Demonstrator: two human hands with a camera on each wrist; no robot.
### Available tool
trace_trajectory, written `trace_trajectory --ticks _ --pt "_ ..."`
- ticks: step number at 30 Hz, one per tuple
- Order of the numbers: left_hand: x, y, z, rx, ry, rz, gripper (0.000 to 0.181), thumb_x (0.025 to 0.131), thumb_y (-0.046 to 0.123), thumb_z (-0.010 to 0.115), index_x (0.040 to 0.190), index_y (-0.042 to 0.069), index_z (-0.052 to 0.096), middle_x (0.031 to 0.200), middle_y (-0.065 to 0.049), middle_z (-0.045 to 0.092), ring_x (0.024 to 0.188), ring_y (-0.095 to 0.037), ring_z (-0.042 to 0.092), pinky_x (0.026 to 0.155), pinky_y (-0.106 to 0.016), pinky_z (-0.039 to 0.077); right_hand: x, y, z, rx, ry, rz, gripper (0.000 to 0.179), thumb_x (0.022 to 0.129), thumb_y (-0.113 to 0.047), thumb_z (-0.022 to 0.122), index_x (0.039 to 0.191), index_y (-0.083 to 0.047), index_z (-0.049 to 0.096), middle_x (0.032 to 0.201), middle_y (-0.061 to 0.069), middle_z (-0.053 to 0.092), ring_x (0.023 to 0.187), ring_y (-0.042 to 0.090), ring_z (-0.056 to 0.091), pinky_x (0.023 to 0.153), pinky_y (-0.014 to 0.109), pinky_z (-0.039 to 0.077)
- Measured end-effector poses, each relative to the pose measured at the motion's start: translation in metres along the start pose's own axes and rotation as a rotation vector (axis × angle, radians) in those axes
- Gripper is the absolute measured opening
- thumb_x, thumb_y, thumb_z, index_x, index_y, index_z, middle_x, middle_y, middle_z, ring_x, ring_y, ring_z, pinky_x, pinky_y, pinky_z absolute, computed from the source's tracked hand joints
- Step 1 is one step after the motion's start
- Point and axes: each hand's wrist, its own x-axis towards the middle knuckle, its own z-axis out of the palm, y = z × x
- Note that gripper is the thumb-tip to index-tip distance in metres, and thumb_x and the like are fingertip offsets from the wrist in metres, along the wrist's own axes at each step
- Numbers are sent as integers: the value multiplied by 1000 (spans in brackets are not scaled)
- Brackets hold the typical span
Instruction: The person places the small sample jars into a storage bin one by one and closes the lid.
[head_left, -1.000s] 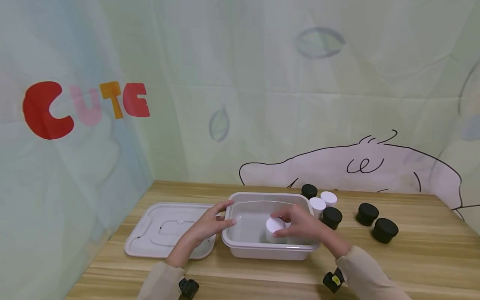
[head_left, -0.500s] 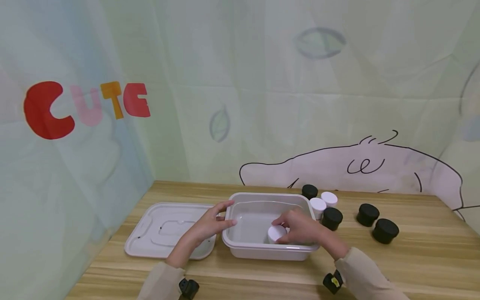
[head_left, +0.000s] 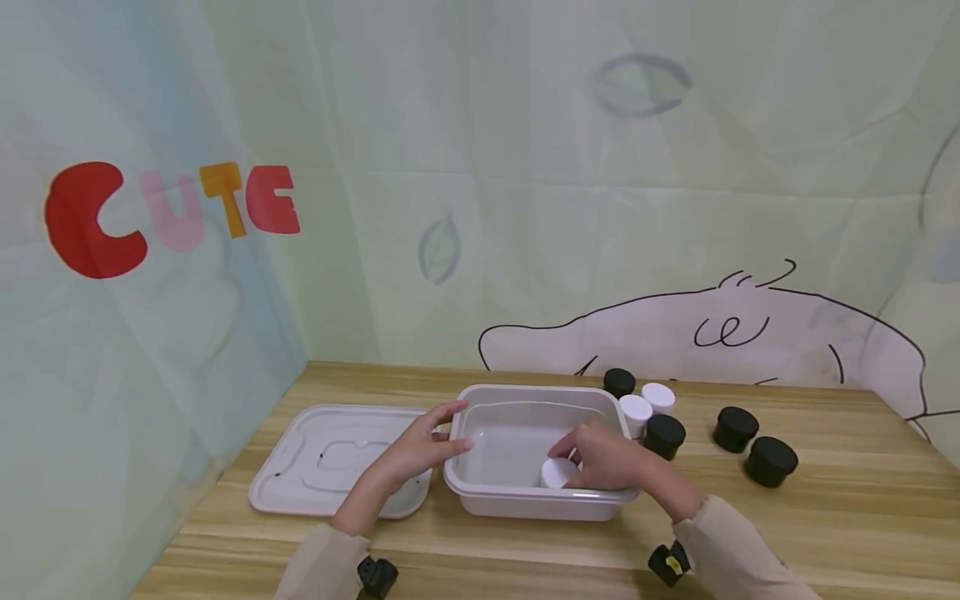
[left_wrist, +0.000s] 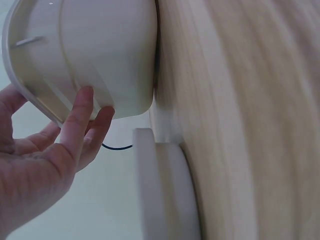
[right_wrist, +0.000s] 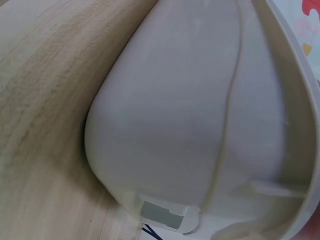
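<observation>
A white rectangular plastic box (head_left: pixel 536 493) stands lidless in the middle of the table. At its left rim my left hand (head_left: pixel 420 446) holds on; the left wrist view shows its fingertips (left_wrist: pixel 84 97) against the outer wall. My right hand (head_left: pixel 606 457) reaches down inside the box and pinches a small white-topped jar (head_left: pixel 557 473) by its sides, low near the front right. The front wall partly covers that jar in the head view. In the right wrist view the box's outer wall (right_wrist: pixel 165 115) fills most of the picture and hides nearly all of the hand.
The box's white lid (head_left: pixel 337 467) lies flat to the left. Right of the box, two white jars (head_left: pixel 635 408) stand among black-lidded jars (head_left: pixel 664 435). Two more black jars (head_left: pixel 771 461) stand farther right. A printed curtain (head_left: pixel 375 208) closes off the table's back and left.
Inside the box, the white jar has gone lower and slightly to the right with my right hand pinching it. My left hand has stayed at the rim.
</observation>
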Motion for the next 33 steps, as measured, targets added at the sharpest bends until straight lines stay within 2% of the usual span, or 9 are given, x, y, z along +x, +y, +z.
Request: trace_trajectory --ticks 6,9,15,17,20,24,29,30,33 --pt "-1 1 0 -3 -12 9 60 85 15 64 137 6 37 139 -21 34 113 -36 50 79 -39 51 -8 0 -7 73 19 76 42 73 -20 75 109 1 65 104 10 67 89 18 63 77 33 52" --pt "-2 2 0 -5 -14 8 61 85 14 64 138 6 36 140 -21 33 113 -36 50 79 -39 51 -16 2 -17 116 83 92 48 73 -25 76 111 1 63 106 11 66 94 22 62 79 38 51" --pt "-2 3 -1 0 -11 3 61 85 15 64 138 6 36 141 -22 32 114 -37 50 79 -40 51 -36 17 -37 112 234 24 46 76 -23 73 110 6 62 104 17 65 94 26 62 83 43 49" --pt "-2 3 -1 4 -11 3 61 85 15 64 138 6 36 141 -22 32 114 -37 50 79 -40 51 -44 23 -43 121 263 38 45 78 -23 72 111 6 60 106 18 64 95 28 61 85 46 47" --pt "-2 3 -1 7 -10 3 61 85 15 64 138 6 36 141 -21 32 114 -37 50 79 -40 51 -59 31 -51 138 309 108 46 79 -24 71 113 5 60 108 19 63 97 31 60 85 48 47" --pt "-2 3 -1 11 -8 0 61 85 16 65 138 6 36 141 -21 32 114 -38 49 79 -41 51 -81 45 -56 137 381 190 47 77 -24 73 114 2 60 111 19 61 100 31 60 87 46 46" --pt "-2 4 -1 13 -11 0 62 85 16 65 138 6 35 141 -21 32 114 -37 49 79 -40 51 -109 64 -60 83 454 229 45 78 -21 72 114 4 60 112 21 61 99 33 59 83 42 48" --pt "-2 4 -1 12 -11 1 62 85 16 65 138 6 35 141 -21 32 114 -37 50 79 -40 51 -114 67 -60 68 461 244 45 78 -20 72 114 4 60 111 21 61 98 31 60 82 40 49" --pt "-2 4 -1 10 -12 2 62 85 16 65 138 6 35 141 -21 32 114 -37 50 79 -40 51 -129 77 -62 42 473 306 47 79 -22 71 116 4 59 113 21 60 98 15 60 80 33 51"
